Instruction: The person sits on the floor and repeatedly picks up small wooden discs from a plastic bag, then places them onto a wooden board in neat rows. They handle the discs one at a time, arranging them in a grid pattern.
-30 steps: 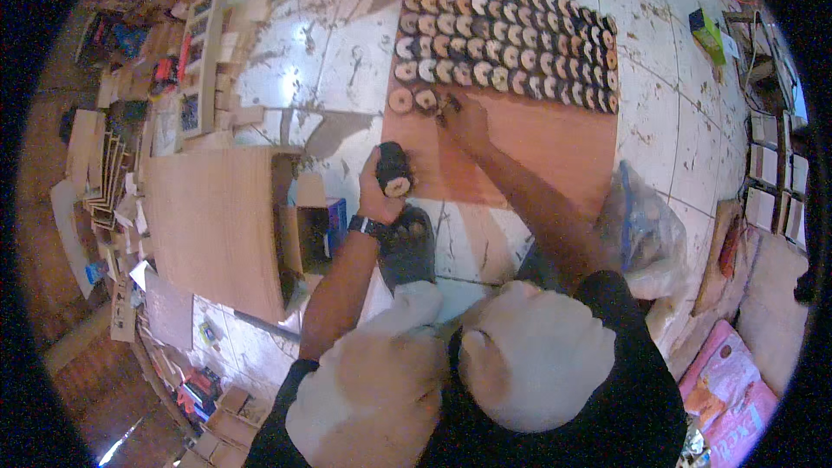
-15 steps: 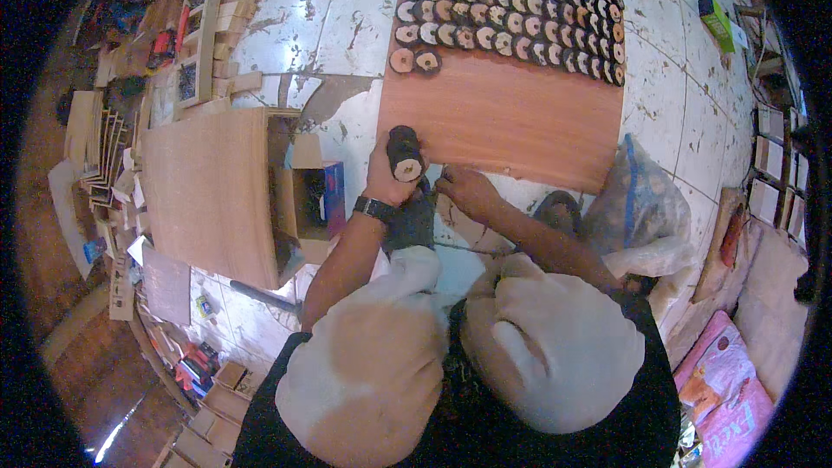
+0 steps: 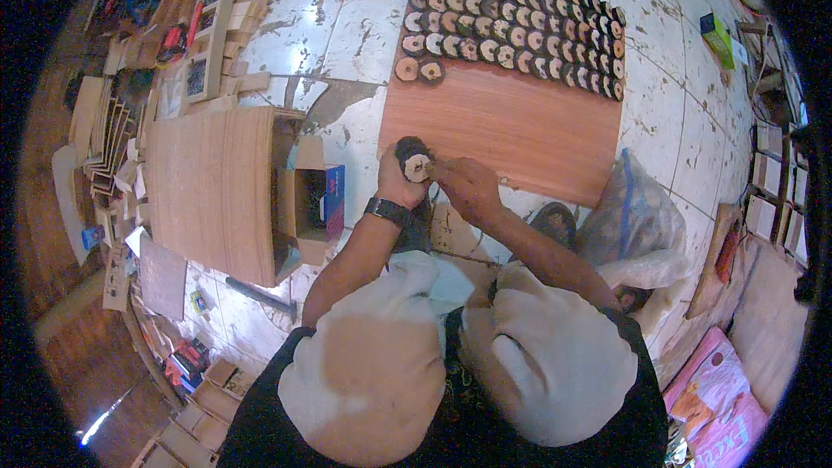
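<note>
My left hand is wrapped round a short dark cylinder with a pale round end and a small hole in its middle. The pale end faces up toward me. Against that end's right edge, the fingers of my right hand are pinched together; whatever they hold is too small or hidden to name. Just beyond both hands lies a reddish-brown wooden board. Several rows of round pieces with pale, holed faces and dark rims cover its far part. Two such pieces sit in the nearest row, at the left.
A wooden box and an open carton stand to the left. A filled clear plastic bag is on the right, near my foot. Farther right lies a pink bag. A green box stands at the far right.
My right hand has come up and left to the cylinder's pale end. The left hand has tilted the cylinder so that this end shows more fully.
</note>
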Demonstrator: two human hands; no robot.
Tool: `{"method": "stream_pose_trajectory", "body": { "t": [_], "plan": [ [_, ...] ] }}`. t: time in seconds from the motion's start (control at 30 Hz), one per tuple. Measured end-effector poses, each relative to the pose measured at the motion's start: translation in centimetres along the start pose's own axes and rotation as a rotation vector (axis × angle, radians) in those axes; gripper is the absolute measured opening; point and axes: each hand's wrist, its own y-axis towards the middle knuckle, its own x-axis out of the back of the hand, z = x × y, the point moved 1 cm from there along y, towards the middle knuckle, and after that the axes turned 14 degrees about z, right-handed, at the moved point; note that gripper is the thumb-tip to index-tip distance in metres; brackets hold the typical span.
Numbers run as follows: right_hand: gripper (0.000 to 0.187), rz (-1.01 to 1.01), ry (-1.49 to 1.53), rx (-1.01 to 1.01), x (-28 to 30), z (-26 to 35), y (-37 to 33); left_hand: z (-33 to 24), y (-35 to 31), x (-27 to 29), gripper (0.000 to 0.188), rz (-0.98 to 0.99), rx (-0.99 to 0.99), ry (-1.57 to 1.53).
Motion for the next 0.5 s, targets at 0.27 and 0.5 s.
{"method": "stream_pose_trajectory", "body": {
  "t": [0.27,0.5],
  "plan": [
    [0.024,-0.091,-0.261,0.274,0.1,-0.3,0.9,2.4,1.4,0.5,0.037,0.073,0.442,-1.567],
    [0.022,-0.016,-0.278,0.341,0.7,0.0,1.2,1.9,1.1,-0.4,0.032,-0.082,0.464,-1.474]
  ]
}}
